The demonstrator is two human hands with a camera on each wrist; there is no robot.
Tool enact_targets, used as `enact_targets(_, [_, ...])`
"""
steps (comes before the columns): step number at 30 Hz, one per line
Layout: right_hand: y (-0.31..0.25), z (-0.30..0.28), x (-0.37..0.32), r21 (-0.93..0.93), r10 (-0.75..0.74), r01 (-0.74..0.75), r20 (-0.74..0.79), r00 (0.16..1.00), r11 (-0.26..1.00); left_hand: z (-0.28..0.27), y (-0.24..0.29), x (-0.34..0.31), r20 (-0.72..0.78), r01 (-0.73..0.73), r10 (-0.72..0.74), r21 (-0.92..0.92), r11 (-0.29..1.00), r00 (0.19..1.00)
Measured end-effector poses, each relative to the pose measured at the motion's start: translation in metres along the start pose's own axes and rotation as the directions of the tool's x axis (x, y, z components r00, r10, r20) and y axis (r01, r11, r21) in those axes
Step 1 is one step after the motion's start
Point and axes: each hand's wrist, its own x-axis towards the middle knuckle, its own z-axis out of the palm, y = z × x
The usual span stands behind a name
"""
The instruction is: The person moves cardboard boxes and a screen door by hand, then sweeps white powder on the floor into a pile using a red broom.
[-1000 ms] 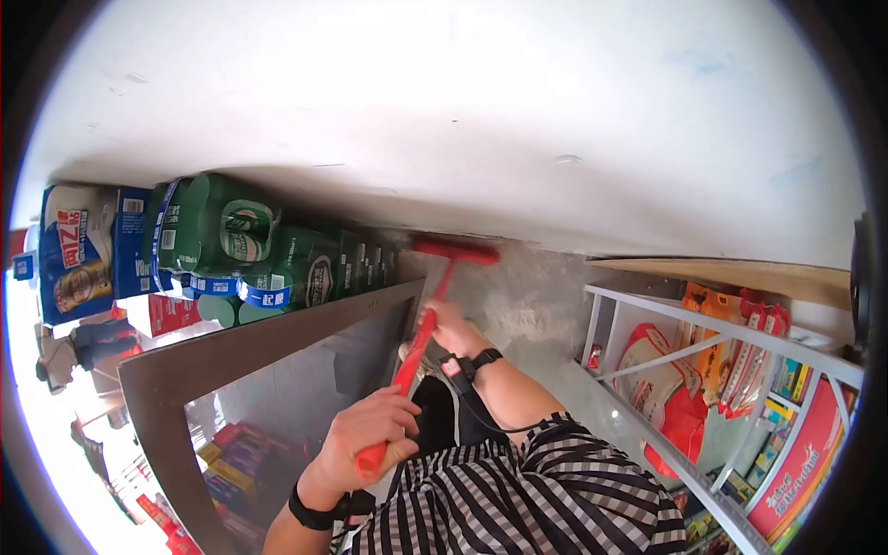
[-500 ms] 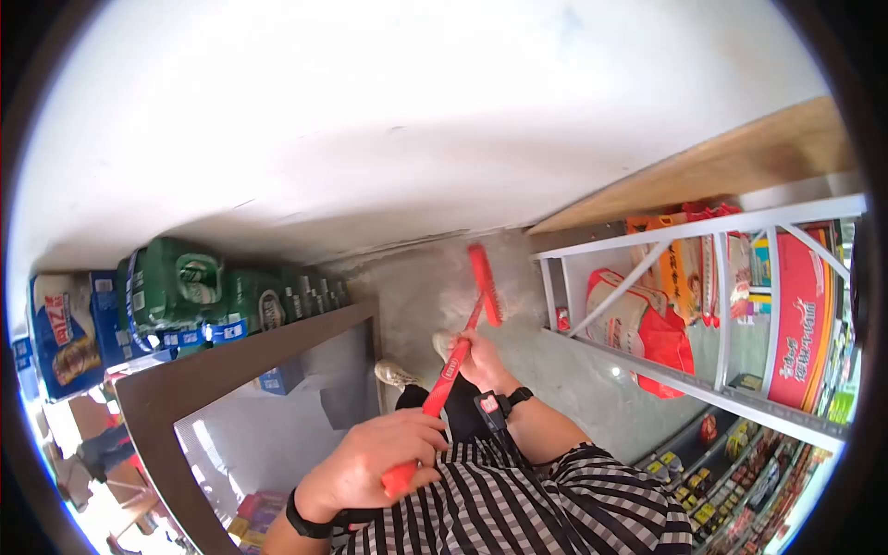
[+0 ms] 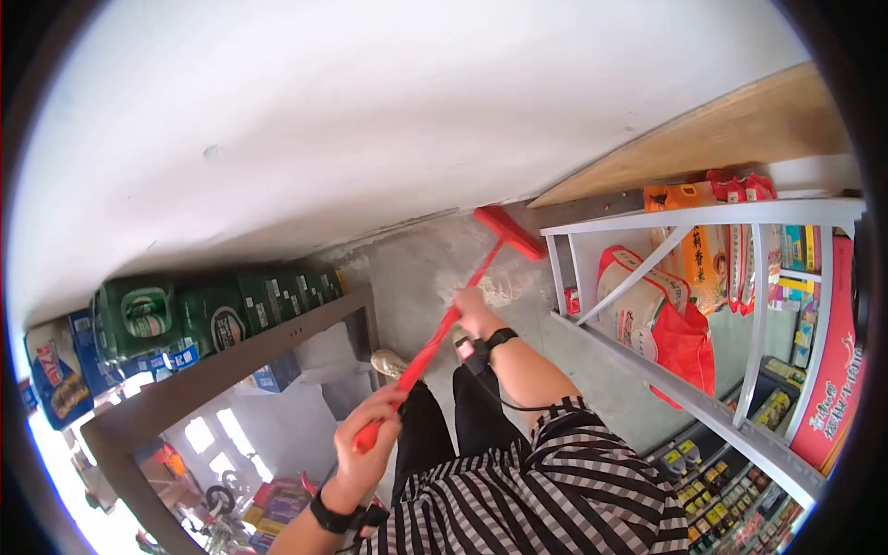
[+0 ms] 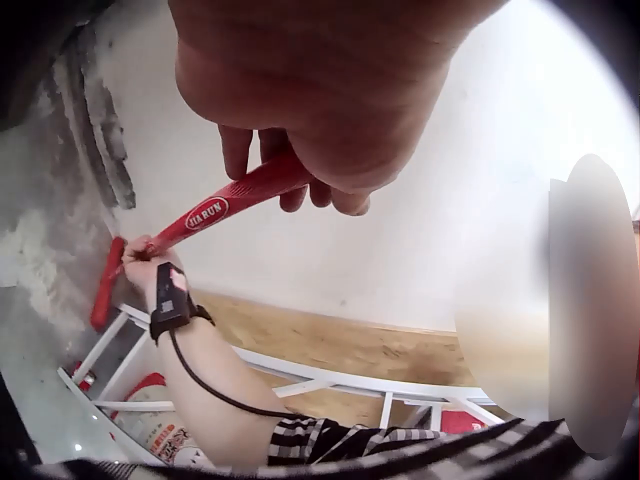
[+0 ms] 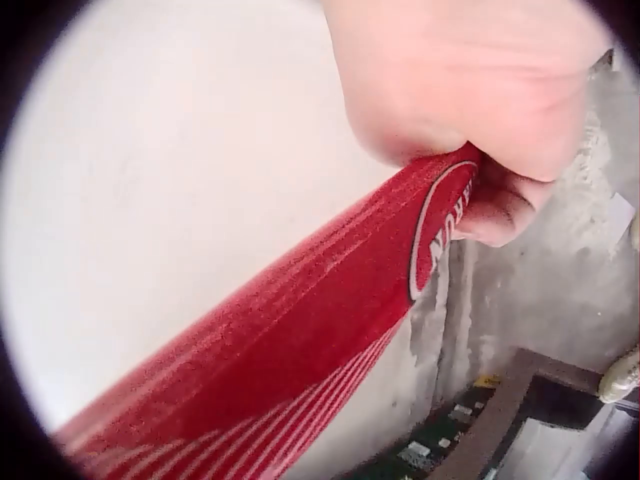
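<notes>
A red broom (image 3: 427, 350) slants up across the head view. My left hand (image 3: 368, 433) grips the top end of its handle, close to my body. Lower down the handle, my right hand (image 3: 475, 313) holds it with curled fingers. The broom head (image 3: 511, 232) is over the grey floor by the foot of the white wall, near the rack's corner. From the left wrist view, an oval label (image 4: 207, 213) shows on the handle between the hands. In the right wrist view the handle (image 5: 250, 330) runs into the right fist.
A grey metal rack (image 3: 647, 365) with rice bags (image 3: 638, 305) stands on the right. On the left, green drink packs (image 3: 139, 319) sit behind a brown-framed glass counter (image 3: 231, 370). A pale patch (image 3: 495, 289) marks the floor (image 3: 407, 259).
The broom head has shifted right along the wall's foot, from beside the green packs to near the rack, turning on the way. Both hands keep their hold, and the head view has shifted.
</notes>
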Motion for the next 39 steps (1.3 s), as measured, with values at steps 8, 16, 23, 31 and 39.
enact_targets(8, [0.018,0.068,-0.080,0.068,0.059,-0.067,0.111,0.992,0.995,-0.041,0.039,-0.055,-0.021,0.006,-0.002,0.190,0.982,1.000])
enact_targets(16, [-0.002,-0.005,-0.051,0.222,0.104,-0.071,-0.144,0.984,0.973,-0.012,0.006,0.001,0.151,0.023,-0.029,0.042,0.999,0.988])
enact_targets(23, [0.051,0.042,-0.020,-0.295,-0.074,0.098,0.093,0.993,0.950,-0.035,-0.017,-0.046,-0.046,0.090,-0.084,0.127,0.988,0.995])
enact_targets(31, [0.062,0.080,-0.103,0.097,0.029,-0.038,0.084,0.996,0.995,-0.072,-0.001,-0.111,-0.033,0.117,-0.113,0.229,0.966,0.993])
enact_targets(39, [0.031,-0.002,-0.048,0.301,0.099,-0.053,-0.139,0.985,0.952,-0.038,-0.026,-0.027,0.104,0.110,-0.116,0.067,0.992,0.988])
